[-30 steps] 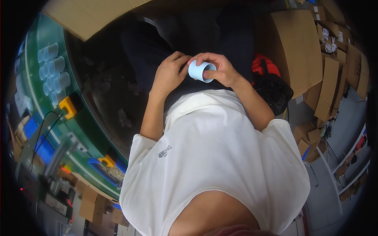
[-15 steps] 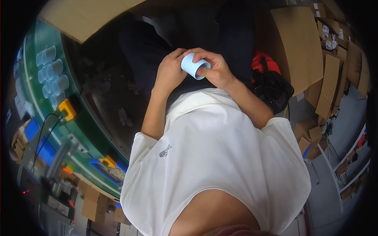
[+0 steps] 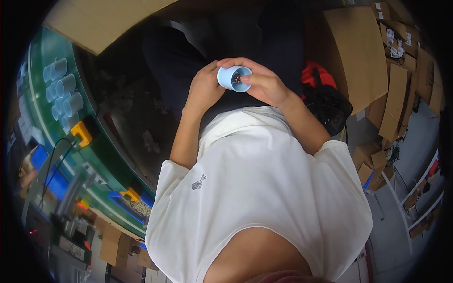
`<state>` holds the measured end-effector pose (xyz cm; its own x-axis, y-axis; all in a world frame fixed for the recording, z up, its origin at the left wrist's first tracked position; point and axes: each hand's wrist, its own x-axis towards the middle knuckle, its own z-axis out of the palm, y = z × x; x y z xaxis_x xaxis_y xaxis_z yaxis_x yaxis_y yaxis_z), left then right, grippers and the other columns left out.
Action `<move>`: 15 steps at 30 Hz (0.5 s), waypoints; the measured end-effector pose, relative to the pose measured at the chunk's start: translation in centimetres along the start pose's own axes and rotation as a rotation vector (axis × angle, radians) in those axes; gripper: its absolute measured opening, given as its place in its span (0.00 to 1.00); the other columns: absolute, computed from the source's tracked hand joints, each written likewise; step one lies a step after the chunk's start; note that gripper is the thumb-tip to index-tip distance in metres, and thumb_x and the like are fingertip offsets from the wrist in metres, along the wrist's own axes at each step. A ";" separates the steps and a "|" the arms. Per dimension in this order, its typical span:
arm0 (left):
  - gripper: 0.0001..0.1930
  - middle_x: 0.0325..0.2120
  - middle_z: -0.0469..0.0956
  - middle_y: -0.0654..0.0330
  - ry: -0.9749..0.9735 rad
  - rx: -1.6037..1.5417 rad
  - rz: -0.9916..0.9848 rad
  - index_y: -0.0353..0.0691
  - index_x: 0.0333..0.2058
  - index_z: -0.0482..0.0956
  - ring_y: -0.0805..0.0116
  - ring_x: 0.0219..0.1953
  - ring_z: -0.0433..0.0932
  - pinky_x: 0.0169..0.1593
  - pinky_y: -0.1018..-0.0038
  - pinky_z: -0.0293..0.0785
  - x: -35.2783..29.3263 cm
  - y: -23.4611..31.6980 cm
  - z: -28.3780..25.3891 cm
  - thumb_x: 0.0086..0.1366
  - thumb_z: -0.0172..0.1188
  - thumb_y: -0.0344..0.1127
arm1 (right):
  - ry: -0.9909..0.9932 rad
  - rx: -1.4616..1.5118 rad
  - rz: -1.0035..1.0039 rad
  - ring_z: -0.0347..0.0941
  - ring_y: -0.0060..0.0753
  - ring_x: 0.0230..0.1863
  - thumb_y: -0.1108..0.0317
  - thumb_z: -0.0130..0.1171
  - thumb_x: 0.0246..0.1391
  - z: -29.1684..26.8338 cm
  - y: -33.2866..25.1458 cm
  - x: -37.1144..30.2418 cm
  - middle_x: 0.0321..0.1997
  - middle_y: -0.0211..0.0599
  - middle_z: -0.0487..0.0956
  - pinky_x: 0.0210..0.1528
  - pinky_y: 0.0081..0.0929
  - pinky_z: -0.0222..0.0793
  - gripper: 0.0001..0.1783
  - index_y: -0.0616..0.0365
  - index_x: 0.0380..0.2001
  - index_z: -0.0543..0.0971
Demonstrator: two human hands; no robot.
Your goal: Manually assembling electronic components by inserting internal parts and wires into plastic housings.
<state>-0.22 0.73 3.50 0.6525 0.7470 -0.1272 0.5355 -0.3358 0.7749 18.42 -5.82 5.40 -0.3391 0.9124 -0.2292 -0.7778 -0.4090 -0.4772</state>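
Note:
A light blue plastic cup-like cylinder (image 3: pixel 225 79) lies on its side between my hands in front of my lap. Its round opening is turned toward my right hand (image 3: pixel 269 84). The fingers of that hand curl over the cylinder's far side, and the thumb reaches into the opening. A small dark, coppery part (image 3: pixel 237 79) shows inside, by the thumb tip; its kind is unclear. Around the other end my left hand (image 3: pixel 205 87) is closed, its fingertips partly hidden behind the cylinder.
Several similar light blue cylinders (image 3: pixel 66 85) stand grouped on the green bench (image 3: pixel 101 162) at my left. Near them are a yellow block-like fixture (image 3: pixel 81 134) and a blue tray (image 3: pixel 123 203) of small parts. Cardboard boxes (image 3: pixel 361 56) stand at right; a cardboard flap (image 3: pixel 104 21) hangs at upper left.
The cylinder has turned so its opening faces up more, and the dark part inside now shows. My right thumb has shifted into the opening.

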 end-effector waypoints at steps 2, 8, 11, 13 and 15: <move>0.15 0.40 0.82 0.52 0.000 0.011 0.004 0.34 0.41 0.83 0.49 0.44 0.81 0.48 0.61 0.78 0.0 0.0 0.0 0.52 0.67 0.26 | 0.081 -0.266 -0.040 0.69 0.35 0.62 0.67 0.59 0.65 0.1 0.3 0.0 0.65 0.42 0.71 0.64 0.30 0.65 0.18 0.58 0.56 0.76; 0.15 0.40 0.82 0.52 0.005 -0.034 -0.002 0.35 0.41 0.83 0.49 0.44 0.81 0.48 0.61 0.78 -0.1 0.6 -0.1 0.53 0.66 0.26 | 0.052 -0.484 -0.156 0.72 0.33 0.60 0.65 0.62 0.64 0.2 0.3 -0.2 0.61 0.41 0.75 0.63 0.29 0.66 0.18 0.59 0.54 0.78; 0.14 0.39 0.82 0.52 0.001 -0.031 -0.008 0.35 0.41 0.83 0.50 0.44 0.81 0.48 0.61 0.78 0.0 0.7 -0.1 0.53 0.65 0.26 | 0.090 -0.479 -0.184 0.73 0.33 0.58 0.68 0.63 0.63 -0.3 0.7 0.0 0.59 0.42 0.76 0.62 0.28 0.67 0.15 0.59 0.51 0.79; 0.14 0.39 0.82 0.53 0.007 0.017 0.028 0.35 0.41 0.83 0.50 0.44 0.81 0.48 0.61 0.78 0.0 0.6 0.0 0.54 0.65 0.26 | 0.077 -0.502 -0.223 0.73 0.34 0.58 0.67 0.64 0.62 -0.4 0.7 -0.2 0.60 0.43 0.76 0.62 0.29 0.67 0.15 0.59 0.50 0.78; 0.13 0.39 0.81 0.53 0.009 0.040 0.046 0.35 0.41 0.83 0.49 0.44 0.81 0.48 0.61 0.78 0.0 0.6 -0.1 0.54 0.65 0.26 | 0.053 -0.549 -0.303 0.72 0.35 0.59 0.67 0.64 0.61 -0.4 0.8 -0.4 0.61 0.45 0.75 0.62 0.29 0.67 0.14 0.58 0.49 0.78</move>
<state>0.12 0.58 4.02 0.6722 0.7353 -0.0858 0.5257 -0.3925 0.7547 18.20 -6.54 4.79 -0.1084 0.9928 -0.0511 -0.4457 -0.0945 -0.8902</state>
